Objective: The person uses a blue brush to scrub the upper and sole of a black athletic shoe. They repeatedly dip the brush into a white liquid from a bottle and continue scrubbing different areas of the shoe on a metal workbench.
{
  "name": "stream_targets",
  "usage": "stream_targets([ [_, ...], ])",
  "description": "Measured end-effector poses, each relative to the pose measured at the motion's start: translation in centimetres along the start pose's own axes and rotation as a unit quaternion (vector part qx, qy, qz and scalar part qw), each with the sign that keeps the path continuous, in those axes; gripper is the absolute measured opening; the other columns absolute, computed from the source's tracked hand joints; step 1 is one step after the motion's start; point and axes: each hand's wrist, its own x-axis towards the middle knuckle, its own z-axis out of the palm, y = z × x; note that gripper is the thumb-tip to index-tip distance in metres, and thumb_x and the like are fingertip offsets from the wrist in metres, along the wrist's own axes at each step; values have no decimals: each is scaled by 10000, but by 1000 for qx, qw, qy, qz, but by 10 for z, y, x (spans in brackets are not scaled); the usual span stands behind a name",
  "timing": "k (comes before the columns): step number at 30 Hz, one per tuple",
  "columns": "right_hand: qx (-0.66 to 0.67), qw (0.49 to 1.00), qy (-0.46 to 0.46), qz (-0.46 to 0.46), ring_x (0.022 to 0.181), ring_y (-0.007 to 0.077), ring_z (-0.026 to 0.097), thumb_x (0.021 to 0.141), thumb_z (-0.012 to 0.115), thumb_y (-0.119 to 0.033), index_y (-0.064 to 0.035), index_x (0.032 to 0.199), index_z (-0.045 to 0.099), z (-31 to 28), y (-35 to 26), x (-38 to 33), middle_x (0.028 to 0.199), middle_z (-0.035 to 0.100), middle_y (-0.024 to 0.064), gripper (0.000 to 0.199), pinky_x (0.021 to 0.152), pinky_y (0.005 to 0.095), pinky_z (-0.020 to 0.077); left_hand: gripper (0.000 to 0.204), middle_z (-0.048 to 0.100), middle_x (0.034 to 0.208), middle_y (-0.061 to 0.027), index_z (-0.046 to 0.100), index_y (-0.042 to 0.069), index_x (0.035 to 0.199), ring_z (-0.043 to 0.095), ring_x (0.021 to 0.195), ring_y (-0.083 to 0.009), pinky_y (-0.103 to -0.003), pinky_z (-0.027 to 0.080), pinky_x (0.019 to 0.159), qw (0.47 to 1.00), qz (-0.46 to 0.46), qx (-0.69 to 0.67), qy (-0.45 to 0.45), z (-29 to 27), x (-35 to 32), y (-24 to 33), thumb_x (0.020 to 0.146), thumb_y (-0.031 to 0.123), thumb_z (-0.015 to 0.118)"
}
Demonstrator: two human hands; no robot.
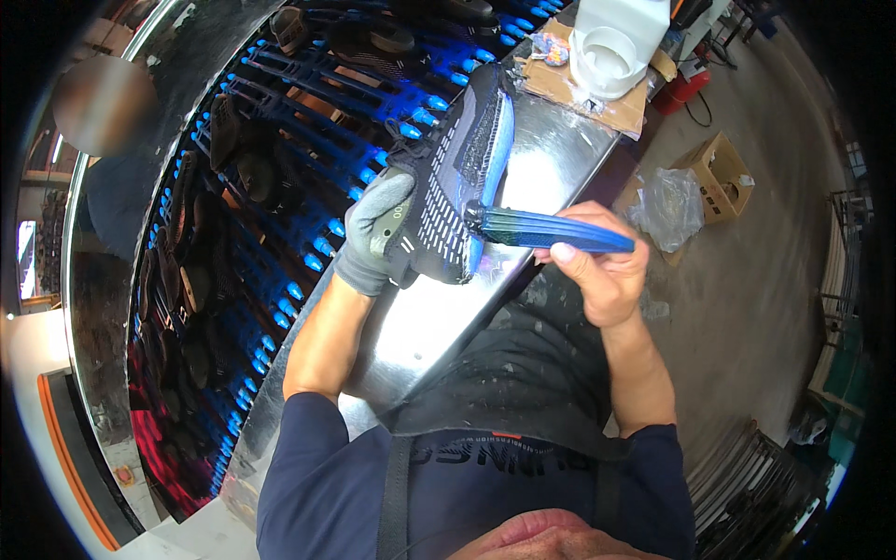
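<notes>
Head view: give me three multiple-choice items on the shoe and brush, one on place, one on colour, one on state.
1. Where is the shoe?
A. In the gloved left hand, over the shiny metal counter
B. In the cardboard box on the floor
C. On the blue-tipped rack

2. What colour is the handle of the brush?
A. Red
B. Blue
C. Yellow

3. How do the brush and the shoe stand?
A. The brush lies on the floor
B. The brush is far from the shoe
C. The brush's dark head meets the shoe's edge

Answers:
1 A: the left hand, in a grey glove, grips the shoe above the metal counter.
2 B: the handle gripped by the bare right hand is blue.
3 C: the brush head touches the shoe's light blue rim.
</notes>
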Motion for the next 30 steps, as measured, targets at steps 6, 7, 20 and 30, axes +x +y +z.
stream_targets([
  [6,-196,975,-38,-102,845,182,680,866,759,53,65,1030,737,-15,-23,20,977,727,160,166,776,309,541,502,622,1415,-258,475,-66,1499,658,1263,-357,-467,525,1128,757,204,619,49,-49,-7,14,1043,141,505],
  [7,-163,982,-71,-71,867,185,683,865,763,50,66,1027,735,-18,-32,19,980,726,156,165,778,309,542,484,637,1381,-251,505,-59,1463,666,1235,-356,-461,530,1103,727,218,649,43,-47,-7,14,1017,122,547],
  [20,-91,985,-142,-29,840,174,666,884,788,26,59,1041,743,-39,-31,57,995,734,130,166,748,293,529,428,646,1395,-222,537,-73,1450,659,1260,-300,-432,510,1142,807,165,550,139,-8,-5,23,1056,89,489],
  [30,-204,943,-205,-166,878,269,729,873,802,-21,60,1059,742,-28,-47,61,1011,750,200,212,787,332,575,410,702,1326,-190,656,-50,1344,717,1164,-246,-363,606,1028,859,205,460,89,1,-5,35,955,37,751],
])
